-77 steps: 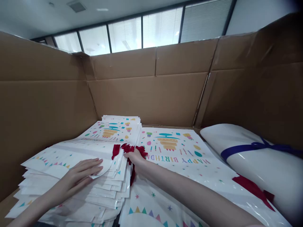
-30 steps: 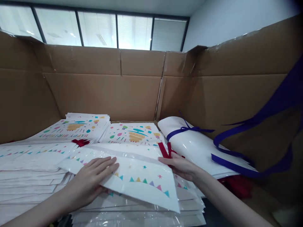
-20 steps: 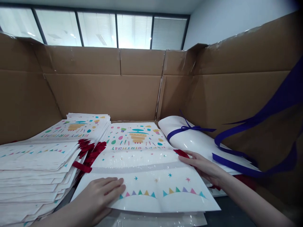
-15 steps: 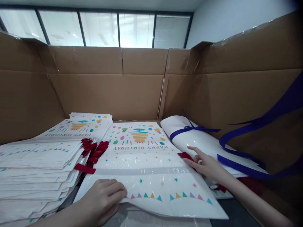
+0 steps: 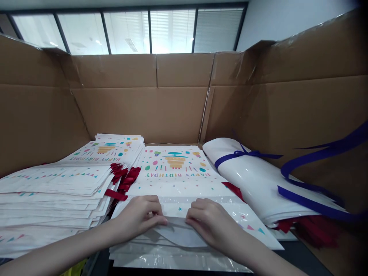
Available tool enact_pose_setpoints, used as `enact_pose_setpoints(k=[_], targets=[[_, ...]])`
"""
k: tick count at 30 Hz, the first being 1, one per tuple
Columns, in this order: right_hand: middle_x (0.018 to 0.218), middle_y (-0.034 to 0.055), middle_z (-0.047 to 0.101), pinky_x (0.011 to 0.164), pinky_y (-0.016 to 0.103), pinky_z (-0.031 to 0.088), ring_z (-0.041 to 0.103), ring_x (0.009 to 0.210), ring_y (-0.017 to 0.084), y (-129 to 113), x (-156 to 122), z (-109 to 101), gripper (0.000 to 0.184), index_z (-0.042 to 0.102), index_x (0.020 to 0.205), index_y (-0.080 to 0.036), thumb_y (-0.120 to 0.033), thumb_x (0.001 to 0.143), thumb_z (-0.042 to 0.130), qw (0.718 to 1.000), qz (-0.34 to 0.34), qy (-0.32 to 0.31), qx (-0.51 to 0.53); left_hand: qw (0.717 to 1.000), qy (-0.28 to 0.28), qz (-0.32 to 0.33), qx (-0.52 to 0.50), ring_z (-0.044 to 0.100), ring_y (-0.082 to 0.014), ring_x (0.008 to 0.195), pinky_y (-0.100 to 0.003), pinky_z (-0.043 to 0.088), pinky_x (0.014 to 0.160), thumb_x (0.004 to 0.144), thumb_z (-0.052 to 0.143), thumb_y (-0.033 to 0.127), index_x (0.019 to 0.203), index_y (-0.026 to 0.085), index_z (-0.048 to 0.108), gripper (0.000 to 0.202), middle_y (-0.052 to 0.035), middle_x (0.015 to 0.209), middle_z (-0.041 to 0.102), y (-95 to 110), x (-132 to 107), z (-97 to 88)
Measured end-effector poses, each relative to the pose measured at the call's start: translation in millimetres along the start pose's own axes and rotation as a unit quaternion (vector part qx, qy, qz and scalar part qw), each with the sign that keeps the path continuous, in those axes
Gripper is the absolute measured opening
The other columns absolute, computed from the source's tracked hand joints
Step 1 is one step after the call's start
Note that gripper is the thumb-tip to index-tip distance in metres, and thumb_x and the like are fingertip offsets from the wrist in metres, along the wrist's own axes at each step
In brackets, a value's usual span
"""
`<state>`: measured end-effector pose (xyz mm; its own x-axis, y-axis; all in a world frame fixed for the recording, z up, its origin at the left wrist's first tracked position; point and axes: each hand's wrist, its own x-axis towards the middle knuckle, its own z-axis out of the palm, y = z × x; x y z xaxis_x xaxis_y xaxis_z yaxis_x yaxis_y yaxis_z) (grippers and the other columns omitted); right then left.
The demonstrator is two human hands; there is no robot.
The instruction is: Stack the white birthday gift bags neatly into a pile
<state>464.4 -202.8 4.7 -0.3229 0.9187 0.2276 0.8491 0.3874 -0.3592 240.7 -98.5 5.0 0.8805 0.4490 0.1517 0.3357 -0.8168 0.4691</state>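
A white plastic gift bag [image 5: 175,188], printed with a cake and an upside-down "HAPPY BIRTHDAY", lies flat in the middle on top of other bags. My left hand [image 5: 143,214] pinches its near flap left of centre. On the other side of the flap, my right hand [image 5: 208,218] has its fingers closed on the same edge. Between the hands the flap is lifted and bent, showing its plain underside. A red ribbon [image 5: 234,191] sticks out from the bag's right side.
Cardboard walls [image 5: 138,115] rise at the back and sides. At left lies a tall stack of printed bags [image 5: 57,195] with bunched red ribbons [image 5: 128,180]. A white roll [image 5: 244,172] tied with blue ribbon [image 5: 230,156] lies at right.
My right hand has left the red ribbon at the right side and moved to the near flap. My left hand has shifted slightly up and right. The flap's middle is now lifted.
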Motion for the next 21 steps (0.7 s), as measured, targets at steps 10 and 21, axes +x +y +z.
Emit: enact_pose_setpoints(k=[10,21], targets=[[0.074,0.0043,0.063,0.067,0.03,0.039,0.055,0.071,0.018,21.3,-0.6,-0.8,0.024,0.06,0.071,-0.019,-0.019,0.092,0.049,0.999,-0.017,0.034,-0.012,0.999,-0.026,0.041,0.011,0.062,-0.0177,0.097,-0.025,0.049,0.083,0.099,0.046,0.032,0.114,0.022,0.066,0.027,-0.007,0.108,0.065,-14.0,-18.0,-15.4],[0.154,0.0103,0.032,0.108,0.067,0.024,0.027,0.14,0.039,33.1,-32.8,10.3,0.077,0.034,0.147,-0.036,-0.037,0.078,0.069,0.996,-0.039,-0.081,-0.013,0.984,-0.049,0.072,0.156,0.042,-0.0255,0.133,-0.042,0.041,0.109,0.094,0.055,0.035,0.147,0.03,0.034,0.057,-0.0044,0.147,0.042,-30.6,-67.2,-18.6]])
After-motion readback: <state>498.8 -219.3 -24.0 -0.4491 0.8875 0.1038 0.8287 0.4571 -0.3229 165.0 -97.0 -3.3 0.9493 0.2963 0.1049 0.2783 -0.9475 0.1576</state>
